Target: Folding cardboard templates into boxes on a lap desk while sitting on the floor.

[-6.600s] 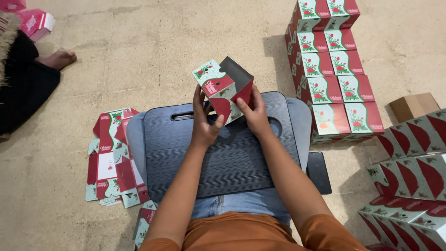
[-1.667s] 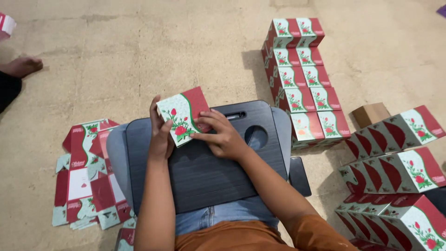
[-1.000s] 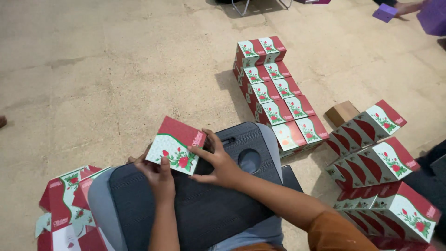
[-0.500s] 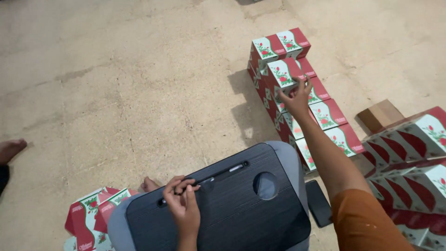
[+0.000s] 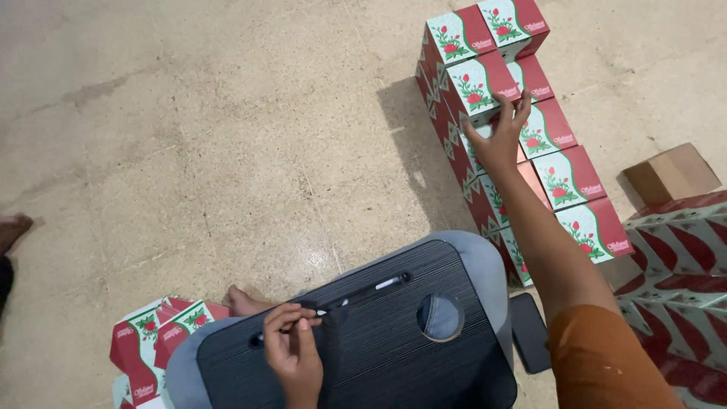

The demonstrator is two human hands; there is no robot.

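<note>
Fingers [image 5: 291, 322] of the left hand [image 5: 294, 350]: curled together, tips pinched at the slot of the dark lap tray [image 5: 363, 341]; whether they grip anything there cannot be told. Far left edge: a bare foot [image 5: 14, 227] of another person on the concrete floor [image 5: 189, 136]. Lower left: a pile of flat, unfolded red-and-white cartons [image 5: 155, 341] with a rose print, lying on the floor just beside the tray; a bare toe of the person shows between the pile and the tray. Centre bottom: the tray, black and ribbed, with a long slot holding a pen [image 5: 371, 288] and a round hole [image 5: 439, 316]. Just right of the tray: a dark phone [image 5: 528, 332] lying flat. Centre right: the right hand [image 5: 496, 136], arm stretched out over the floor, fingers spread apart and resting on top of a folded box [image 5: 485, 144] in the double row of assembled boxes [image 5: 560, 178]; the forearm hides part of the row. Far right: a plain brown cardboard box [image 5: 670, 173], and below it a stack of boxes lying on their sides [image 5: 681, 250].
</note>
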